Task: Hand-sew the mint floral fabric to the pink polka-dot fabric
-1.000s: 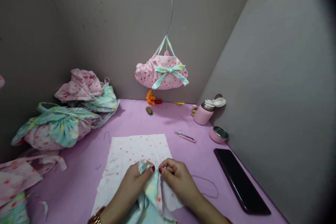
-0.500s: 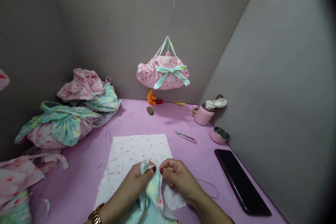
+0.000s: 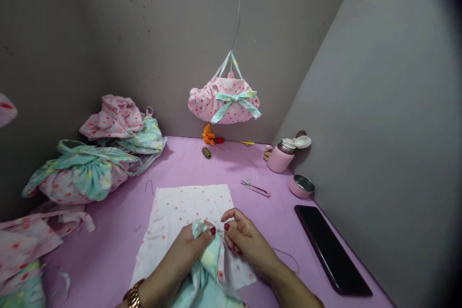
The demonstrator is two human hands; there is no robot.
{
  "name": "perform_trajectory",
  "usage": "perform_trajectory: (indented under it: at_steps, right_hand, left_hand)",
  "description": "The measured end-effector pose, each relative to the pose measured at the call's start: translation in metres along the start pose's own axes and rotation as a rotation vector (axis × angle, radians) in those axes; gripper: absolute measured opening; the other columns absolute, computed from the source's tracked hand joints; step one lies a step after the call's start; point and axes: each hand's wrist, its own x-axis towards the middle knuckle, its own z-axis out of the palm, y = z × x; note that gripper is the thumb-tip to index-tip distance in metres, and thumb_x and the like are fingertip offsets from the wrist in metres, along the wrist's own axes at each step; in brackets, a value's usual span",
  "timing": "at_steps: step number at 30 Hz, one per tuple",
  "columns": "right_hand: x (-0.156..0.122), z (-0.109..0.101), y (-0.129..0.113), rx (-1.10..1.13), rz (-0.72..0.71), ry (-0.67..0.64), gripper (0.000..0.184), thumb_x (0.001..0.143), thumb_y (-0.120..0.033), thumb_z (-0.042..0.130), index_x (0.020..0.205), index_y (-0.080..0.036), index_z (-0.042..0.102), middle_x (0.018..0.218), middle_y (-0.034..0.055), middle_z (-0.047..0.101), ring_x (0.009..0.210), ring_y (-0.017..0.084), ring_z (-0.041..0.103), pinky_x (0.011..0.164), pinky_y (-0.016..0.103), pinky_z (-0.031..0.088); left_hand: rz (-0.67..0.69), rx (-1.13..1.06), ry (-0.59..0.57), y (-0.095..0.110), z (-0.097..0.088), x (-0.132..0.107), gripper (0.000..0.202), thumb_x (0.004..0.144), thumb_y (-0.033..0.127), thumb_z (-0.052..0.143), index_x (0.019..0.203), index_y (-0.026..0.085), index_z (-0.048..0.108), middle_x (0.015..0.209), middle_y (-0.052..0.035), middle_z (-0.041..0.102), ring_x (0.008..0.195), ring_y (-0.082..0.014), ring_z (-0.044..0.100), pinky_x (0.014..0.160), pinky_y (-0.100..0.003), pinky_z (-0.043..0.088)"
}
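The left hand (image 3: 186, 245) is clenched on a gathered mint-green and pink-dotted cloth (image 3: 205, 262) at near centre, its thumb pinning the fold so the gathers hold. The right hand (image 3: 245, 240) nips the fold's tip with its fingertips; any needle is too small to tell. Beneath lies a flat white dotted cloth sheet (image 3: 180, 204) on the purple table (image 3: 187, 163). Small metal thread snips (image 3: 254, 187) lie within reach, farther right.

Soft matt woven weave on the mint floral cloth (image 3: 205, 269) at six o'clock, over thin matt white dotted fabric (image 3: 180, 207). Smooth matt lilac tabletop (image 3: 202, 168). At four o'clock, glossy black glass of a phone (image 3: 332, 250). Toward three, shiny bare-metal thread snips (image 3: 254, 187), satin pink flask (image 3: 278, 158) with steel rim, pink cup (image 3: 301, 186) lined in steel. Polished gold-metal bracelet (image 3: 133, 294) at seven.
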Motion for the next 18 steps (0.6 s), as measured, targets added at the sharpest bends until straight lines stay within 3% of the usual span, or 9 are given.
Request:
perform_trajectory:
  at_steps: [6,10,13,16,18]
  right_hand:
    - [-0.001,0.006,0.002,-0.050,-0.044,0.032,0.026,0.085,-0.045,0.049,0.090,-0.019,0.046,0.051,-0.0090,0.041,0.039,0.006,0.030,0.040,0.017,0.024]
    - [-0.005,0.006,-0.005,-0.387,-0.273,0.256,0.019,0.088,-0.034,0.048,0.086,-0.018,0.059,0.071,0.0000,0.052,0.055,0.010,0.046,0.050,0.021,0.035]
    - [-0.010,0.009,-0.009,-0.589,-0.413,0.232,0.013,0.086,-0.025,0.053,0.089,-0.019,0.065,0.078,0.0029,0.053,0.068,0.014,0.050,0.060,0.023,0.039]
    - [-0.013,0.017,-0.010,-0.611,-0.480,0.195,0.017,0.088,-0.021,0.049,0.084,-0.020,0.066,0.078,0.0036,0.050,0.073,0.015,0.052,0.065,0.026,0.041]
    - [-0.013,0.021,-0.012,-0.473,-0.510,0.265,0.018,0.088,-0.024,0.049,0.078,-0.019,0.062,0.079,0.0042,0.051,0.074,0.016,0.053,0.067,0.027,0.042]
  left_hand:
    - [0.054,-0.001,-0.068,-0.004,-0.001,0.000,0.030,0.072,0.044,0.063,0.069,0.014,0.059,0.060,-0.0003,0.058,0.059,-0.0154,0.051,0.060,-0.025,0.039]
    - [0.079,0.041,0.028,-0.004,0.000,-0.001,0.026,0.075,0.040,0.061,0.070,0.015,0.058,0.061,0.0020,0.054,0.060,-0.0138,0.048,0.059,-0.022,0.037]
    - [0.107,0.078,0.022,-0.007,0.000,-0.002,0.023,0.076,0.037,0.061,0.069,0.015,0.057,0.064,0.0018,0.054,0.063,-0.0145,0.048,0.061,-0.023,0.037]
    - [0.143,0.155,0.018,-0.011,-0.001,0.000,0.019,0.076,0.032,0.060,0.067,0.016,0.056,0.064,0.0019,0.053,0.064,-0.0147,0.046,0.061,-0.023,0.037]
    - [0.153,0.189,0.035,-0.012,-0.002,0.002,0.020,0.076,0.032,0.060,0.064,0.016,0.054,0.060,0.0032,0.050,0.060,-0.0139,0.044,0.058,-0.023,0.035]
